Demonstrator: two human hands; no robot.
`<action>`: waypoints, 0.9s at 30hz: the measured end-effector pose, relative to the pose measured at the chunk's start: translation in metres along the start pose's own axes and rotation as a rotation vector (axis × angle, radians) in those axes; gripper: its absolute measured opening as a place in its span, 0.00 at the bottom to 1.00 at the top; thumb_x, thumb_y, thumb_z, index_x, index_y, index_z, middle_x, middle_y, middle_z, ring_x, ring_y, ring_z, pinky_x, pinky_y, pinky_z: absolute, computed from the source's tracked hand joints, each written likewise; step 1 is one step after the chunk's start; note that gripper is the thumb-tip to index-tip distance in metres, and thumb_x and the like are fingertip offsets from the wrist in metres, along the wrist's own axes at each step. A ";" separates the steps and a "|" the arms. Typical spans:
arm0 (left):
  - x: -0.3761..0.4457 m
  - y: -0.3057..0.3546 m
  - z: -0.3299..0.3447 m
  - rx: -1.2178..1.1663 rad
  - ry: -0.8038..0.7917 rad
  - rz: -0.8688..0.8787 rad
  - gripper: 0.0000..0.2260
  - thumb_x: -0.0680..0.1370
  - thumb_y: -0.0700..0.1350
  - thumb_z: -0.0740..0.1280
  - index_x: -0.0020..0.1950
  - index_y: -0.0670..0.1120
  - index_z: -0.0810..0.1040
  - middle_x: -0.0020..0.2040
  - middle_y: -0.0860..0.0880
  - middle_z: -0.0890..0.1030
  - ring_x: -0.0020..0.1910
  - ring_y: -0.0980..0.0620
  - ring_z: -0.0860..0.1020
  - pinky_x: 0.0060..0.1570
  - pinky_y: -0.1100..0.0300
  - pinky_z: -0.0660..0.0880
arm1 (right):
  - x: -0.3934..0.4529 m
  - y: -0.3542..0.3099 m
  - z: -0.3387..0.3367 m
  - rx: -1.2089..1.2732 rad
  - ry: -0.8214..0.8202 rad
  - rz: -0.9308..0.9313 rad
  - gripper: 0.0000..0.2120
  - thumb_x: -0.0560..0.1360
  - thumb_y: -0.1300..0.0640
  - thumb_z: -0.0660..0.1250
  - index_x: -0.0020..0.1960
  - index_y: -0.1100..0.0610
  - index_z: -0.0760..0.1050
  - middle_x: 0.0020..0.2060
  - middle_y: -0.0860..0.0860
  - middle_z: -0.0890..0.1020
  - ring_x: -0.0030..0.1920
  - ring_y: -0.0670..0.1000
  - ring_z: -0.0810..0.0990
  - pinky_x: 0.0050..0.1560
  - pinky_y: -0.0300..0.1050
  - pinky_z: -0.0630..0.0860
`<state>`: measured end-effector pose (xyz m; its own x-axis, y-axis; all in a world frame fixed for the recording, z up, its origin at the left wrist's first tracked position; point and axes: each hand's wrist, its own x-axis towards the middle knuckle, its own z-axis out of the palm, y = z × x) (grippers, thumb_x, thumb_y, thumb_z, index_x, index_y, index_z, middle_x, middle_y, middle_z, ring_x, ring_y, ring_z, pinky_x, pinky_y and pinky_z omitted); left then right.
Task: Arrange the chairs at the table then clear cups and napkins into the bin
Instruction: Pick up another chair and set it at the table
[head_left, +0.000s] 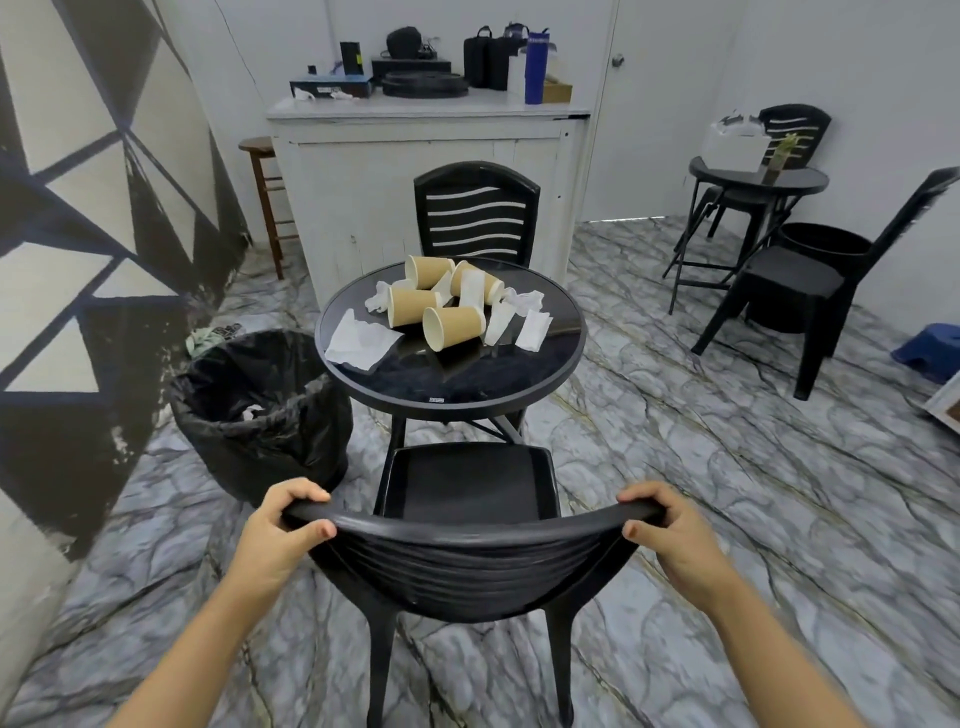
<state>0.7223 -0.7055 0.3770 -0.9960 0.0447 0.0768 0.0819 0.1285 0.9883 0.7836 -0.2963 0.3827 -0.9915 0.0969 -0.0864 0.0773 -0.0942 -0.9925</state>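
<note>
A black plastic chair (467, 483) stands right in front of me, its seat facing the round black table (457, 395). My left hand (283, 525) grips the left end of the chair's top rail. My right hand (670, 525) grips the right end. Several brown paper cups (452, 326) lie tipped over on the tabletop among crumpled white napkins (358, 340). A second black chair (475, 208) stands at the table's far side. The bin (260, 410), lined with a black bag, sits on the floor left of the table.
A white counter (426, 156) with bottles and bags stands behind the table. A wooden stool (265, 202) is at its left. At the right are another black chair (810, 291), a small round table (758, 182) and a blue step stool (930, 351). A patterned wall runs along the left.
</note>
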 end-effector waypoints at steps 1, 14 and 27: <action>0.004 0.002 0.000 0.005 -0.007 -0.001 0.13 0.59 0.40 0.71 0.41 0.51 0.77 0.47 0.50 0.74 0.49 0.50 0.71 0.48 0.58 0.68 | -0.003 -0.003 0.004 0.001 0.004 0.003 0.12 0.57 0.62 0.80 0.34 0.49 0.81 0.38 0.50 0.79 0.34 0.42 0.77 0.35 0.34 0.75; -0.001 0.002 -0.004 0.019 -0.025 -0.036 0.14 0.54 0.54 0.73 0.38 0.58 0.79 0.47 0.50 0.75 0.47 0.54 0.74 0.48 0.61 0.70 | 0.001 -0.005 0.006 0.028 0.050 0.016 0.27 0.38 0.41 0.83 0.34 0.50 0.81 0.39 0.54 0.76 0.34 0.44 0.79 0.36 0.36 0.77; -0.004 0.010 -0.005 0.028 -0.054 -0.062 0.16 0.55 0.56 0.74 0.40 0.55 0.78 0.49 0.49 0.75 0.49 0.52 0.74 0.50 0.59 0.70 | -0.002 -0.015 0.010 0.024 0.056 0.113 0.13 0.52 0.53 0.81 0.34 0.51 0.81 0.41 0.53 0.76 0.40 0.50 0.76 0.36 0.34 0.77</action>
<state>0.7269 -0.7092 0.3875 -0.9960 0.0892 0.0071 0.0214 0.1606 0.9868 0.7837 -0.3051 0.3989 -0.9691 0.1398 -0.2033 0.1854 -0.1310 -0.9739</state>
